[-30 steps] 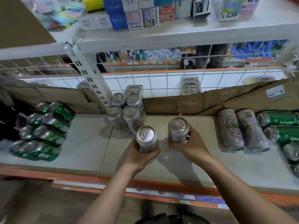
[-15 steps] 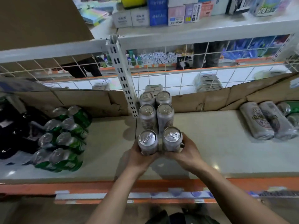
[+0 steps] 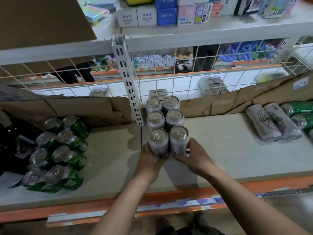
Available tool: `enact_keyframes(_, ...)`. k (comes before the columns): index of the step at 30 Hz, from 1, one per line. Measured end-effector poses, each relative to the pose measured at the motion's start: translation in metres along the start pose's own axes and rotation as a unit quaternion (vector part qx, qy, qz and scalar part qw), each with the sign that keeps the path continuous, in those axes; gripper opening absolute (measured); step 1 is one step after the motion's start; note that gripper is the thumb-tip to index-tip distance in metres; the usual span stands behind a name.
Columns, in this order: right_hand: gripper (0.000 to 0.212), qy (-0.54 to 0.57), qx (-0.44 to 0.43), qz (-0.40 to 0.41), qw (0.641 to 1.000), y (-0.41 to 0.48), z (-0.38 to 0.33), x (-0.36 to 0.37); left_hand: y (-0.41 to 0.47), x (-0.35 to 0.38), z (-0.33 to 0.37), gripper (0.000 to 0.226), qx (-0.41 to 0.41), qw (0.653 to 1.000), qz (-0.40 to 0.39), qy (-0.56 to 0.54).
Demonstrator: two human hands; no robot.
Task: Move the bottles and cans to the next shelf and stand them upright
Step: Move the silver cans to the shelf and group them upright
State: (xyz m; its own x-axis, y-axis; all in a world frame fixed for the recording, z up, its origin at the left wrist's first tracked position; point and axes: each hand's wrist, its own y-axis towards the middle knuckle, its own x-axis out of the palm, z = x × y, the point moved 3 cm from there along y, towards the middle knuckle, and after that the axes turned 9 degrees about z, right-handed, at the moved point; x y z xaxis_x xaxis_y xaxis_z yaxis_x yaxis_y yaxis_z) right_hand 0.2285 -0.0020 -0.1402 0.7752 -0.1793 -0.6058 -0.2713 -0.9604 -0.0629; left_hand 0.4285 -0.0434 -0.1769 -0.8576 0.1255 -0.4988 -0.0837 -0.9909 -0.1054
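My left hand point(image 3: 149, 164) cups the left silver can point(image 3: 158, 141), my right hand point(image 3: 194, 157) the right silver can point(image 3: 179, 139); both upright at 6 o'clock of four standing cans point(image 3: 165, 112)

Light is dim and cool, with a bluish cast, and seems to fall from above. The shelf point(image 3: 220, 150) is evenly lit, brightest at centre right. Soft shadows spread below the hands toward the frame's lower centre and left of the silver cans point(image 3: 165, 122). Can tops catch dull glare. Wide-angle bending curves the rails near the edges. Upper-frame boxes and the left green cans point(image 3: 57, 155) look smeared and soft.
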Motion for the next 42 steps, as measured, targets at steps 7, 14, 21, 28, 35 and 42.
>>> enact_keyframes(7, 0.052, 0.001, 0.015, -0.022, 1.0, 0.007, 0.006, 0.003, 0.001, -0.001, 0.007, 0.076, 0.016, 0.999, -0.005, -0.048)
enact_keyframes(14, 0.121, -0.027, 0.015, -0.007, 0.999, 0.002, -0.005, -0.064, -0.018, -0.067, 0.092, 0.059, 0.173, 0.977, 0.114, -0.045)
enact_keyframes(21, 0.074, -0.017, 0.017, 0.183, 0.983, 0.0, 0.018, -0.185, -0.017, 0.004, 0.205, 0.046, 0.282, 0.958, -0.011, -0.05)
enact_keyframes(28, 0.066, -0.015, 0.099, 0.229, 0.968, -0.035, 0.116, -0.286, -0.014, 0.189, 0.24, 0.054, 0.259, 0.951, -0.154, 0.062)
enact_keyframes(35, 0.072, -0.053, 0.184, 0.169, 0.967, -0.025, 0.23, -0.353, -0.019, 0.325, 0.267, 0.064, 0.133, 0.973, -0.163, 0.098)
enact_keyframes(42, 0.069, -0.02, 0.21, 0.103, 0.972, 0.022, 0.264, -0.342, -0.013, 0.377, 0.267, 0.069, 0.009, 0.994, -0.06, 0.096)
